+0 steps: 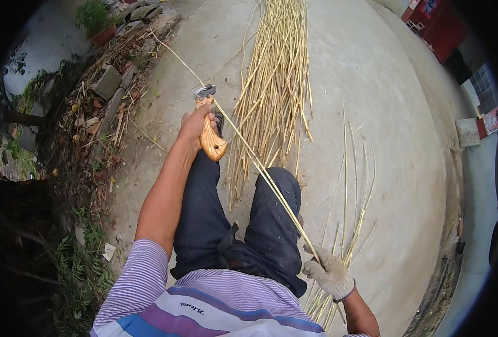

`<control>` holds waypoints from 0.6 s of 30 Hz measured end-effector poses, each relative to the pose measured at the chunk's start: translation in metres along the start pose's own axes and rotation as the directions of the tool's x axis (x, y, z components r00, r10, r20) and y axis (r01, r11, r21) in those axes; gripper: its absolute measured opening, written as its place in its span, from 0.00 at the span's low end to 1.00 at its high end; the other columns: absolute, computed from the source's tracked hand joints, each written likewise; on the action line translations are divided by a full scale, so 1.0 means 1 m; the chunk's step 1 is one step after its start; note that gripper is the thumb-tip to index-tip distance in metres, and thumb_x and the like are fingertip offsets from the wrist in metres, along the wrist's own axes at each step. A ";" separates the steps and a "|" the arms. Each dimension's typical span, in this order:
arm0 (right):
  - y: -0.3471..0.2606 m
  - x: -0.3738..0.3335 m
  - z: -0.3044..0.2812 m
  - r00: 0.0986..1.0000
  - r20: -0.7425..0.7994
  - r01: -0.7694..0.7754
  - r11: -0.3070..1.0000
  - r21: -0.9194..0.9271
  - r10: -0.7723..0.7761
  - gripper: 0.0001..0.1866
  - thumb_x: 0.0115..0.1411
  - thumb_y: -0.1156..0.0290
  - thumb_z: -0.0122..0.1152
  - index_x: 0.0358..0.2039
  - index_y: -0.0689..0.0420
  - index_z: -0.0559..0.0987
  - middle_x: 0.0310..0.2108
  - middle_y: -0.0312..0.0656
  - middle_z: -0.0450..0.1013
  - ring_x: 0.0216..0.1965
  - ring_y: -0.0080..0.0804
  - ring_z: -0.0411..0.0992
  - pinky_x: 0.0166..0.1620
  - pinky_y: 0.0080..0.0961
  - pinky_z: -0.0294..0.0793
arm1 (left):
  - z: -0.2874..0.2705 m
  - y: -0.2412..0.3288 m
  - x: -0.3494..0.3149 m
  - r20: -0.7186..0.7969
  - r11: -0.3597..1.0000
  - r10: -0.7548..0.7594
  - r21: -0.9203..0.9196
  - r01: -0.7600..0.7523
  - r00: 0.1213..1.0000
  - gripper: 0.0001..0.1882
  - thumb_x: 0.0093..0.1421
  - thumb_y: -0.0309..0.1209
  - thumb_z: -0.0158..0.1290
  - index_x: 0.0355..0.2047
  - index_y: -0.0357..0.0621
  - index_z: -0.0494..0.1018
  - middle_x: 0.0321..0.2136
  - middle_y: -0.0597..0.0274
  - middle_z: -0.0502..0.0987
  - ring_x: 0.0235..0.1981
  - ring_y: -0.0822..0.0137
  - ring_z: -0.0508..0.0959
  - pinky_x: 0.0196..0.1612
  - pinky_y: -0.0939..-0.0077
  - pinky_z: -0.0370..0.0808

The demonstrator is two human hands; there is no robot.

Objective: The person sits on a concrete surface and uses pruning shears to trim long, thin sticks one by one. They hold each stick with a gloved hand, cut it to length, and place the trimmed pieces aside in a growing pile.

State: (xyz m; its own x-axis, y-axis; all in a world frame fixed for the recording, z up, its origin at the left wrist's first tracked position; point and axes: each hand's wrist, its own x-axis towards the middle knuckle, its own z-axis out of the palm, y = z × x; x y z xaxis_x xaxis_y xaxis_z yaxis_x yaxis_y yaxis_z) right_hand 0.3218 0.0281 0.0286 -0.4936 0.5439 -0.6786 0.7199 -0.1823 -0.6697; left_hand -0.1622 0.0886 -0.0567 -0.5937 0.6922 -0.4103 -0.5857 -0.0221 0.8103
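My bare left hand (pixel 195 124) is closed round the curved wooden handle of a hand tool (pixel 211 141). At its top sits a short dark metal head, beside which a long thin cane (pixel 263 174) passes; whether it runs through the head cannot be made out. The cane slants from the far left down across my knees. My right hand (pixel 328 272), in a pale knitted glove, is closed on the cane's near end. Below and beside that hand lie several loose canes (pixel 347 253) on the ground.
A large pile of yellowish canes (pixel 274 73) stretches away ahead on the concrete floor (pixel 383 112). Rubble, dry leaves and a grey block (pixel 107 82) line the left side, with a potted plant (pixel 94 22) at the far left. A pale wall (pixel 476 185) stands on the right.
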 end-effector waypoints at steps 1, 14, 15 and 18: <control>-0.021 0.016 0.001 0.999 0.032 0.017 0.993 0.116 -0.021 0.23 0.67 0.62 0.55 0.59 0.61 0.72 0.28 0.37 0.73 0.27 0.24 0.73 0.34 0.24 0.75 | -0.004 -0.004 -0.002 0.015 1.000 0.016 0.025 -0.016 1.000 0.11 0.66 0.37 0.57 0.38 0.43 0.71 0.21 0.67 0.72 0.16 0.74 0.72 0.18 0.78 0.73; -0.077 0.104 0.016 0.971 -0.091 0.228 0.969 0.094 -0.219 0.19 0.72 0.57 0.49 0.47 0.58 0.81 0.16 0.32 0.69 0.16 0.18 0.66 0.20 0.19 0.64 | 0.025 -0.042 -0.067 0.215 0.977 -0.149 0.185 0.109 0.965 0.11 0.69 0.40 0.54 0.39 0.47 0.70 0.21 0.70 0.72 0.17 0.77 0.72 0.18 0.82 0.71; -0.077 0.110 0.015 0.968 -0.103 0.239 0.965 0.106 -0.229 0.19 0.72 0.57 0.49 0.47 0.58 0.81 0.16 0.32 0.69 0.16 0.18 0.65 0.20 0.19 0.64 | 0.031 -0.048 -0.080 0.228 0.961 -0.194 0.241 0.138 0.954 0.11 0.69 0.40 0.53 0.40 0.47 0.70 0.21 0.70 0.72 0.17 0.77 0.72 0.18 0.83 0.70; -0.087 0.119 0.010 0.992 -0.053 0.122 0.970 0.212 -0.114 0.18 0.72 0.57 0.51 0.46 0.58 0.81 0.15 0.32 0.68 0.15 0.18 0.64 0.19 0.19 0.63 | 0.047 -0.062 -0.115 0.272 0.932 -0.283 0.303 0.197 0.920 0.12 0.70 0.41 0.53 0.39 0.46 0.69 0.22 0.70 0.72 0.17 0.77 0.72 0.19 0.83 0.69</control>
State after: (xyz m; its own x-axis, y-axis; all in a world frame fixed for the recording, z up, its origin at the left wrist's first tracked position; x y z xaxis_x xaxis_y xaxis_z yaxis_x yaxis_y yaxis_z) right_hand 0.1964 0.1006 0.0032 -0.5454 0.6039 -0.5812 0.5342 -0.2838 -0.7963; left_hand -0.0318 0.0440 -0.0396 -0.2302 0.8393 -0.4925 -0.4959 0.3343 0.8015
